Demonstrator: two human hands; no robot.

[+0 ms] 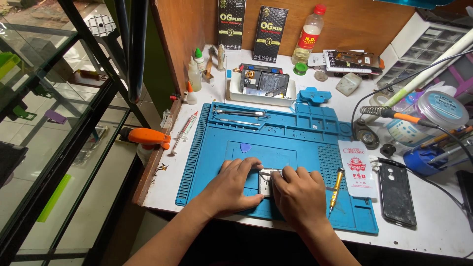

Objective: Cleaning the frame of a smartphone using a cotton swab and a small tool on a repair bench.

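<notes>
Low in the middle of the frame, both hands press down on a phone (266, 181) that lies on a blue mat (295, 143) on the white counter (433, 231). The left hand (235, 184) lies flat over the phone's left side, fingers together and curled over its top edge. The right hand (298, 193) covers the right side, fingers bent, tips touching the phone's upper edge. Only a small pale strip of the phone shows between the hands. Just right of the right hand a yellow screwdriver (336, 187) lies on the mat, and beside it a white packet (356, 168) overlaps the mat's right edge. A black back cover (396, 192) lies on the counter at lower right. Above the hands a blue pick (245, 147) sits on the mat, with tweezers (239, 113) in the mat's upper tray. A white tray (261, 86) of parts stands at upper centre, a bottle (308, 34) behind it.
</notes>
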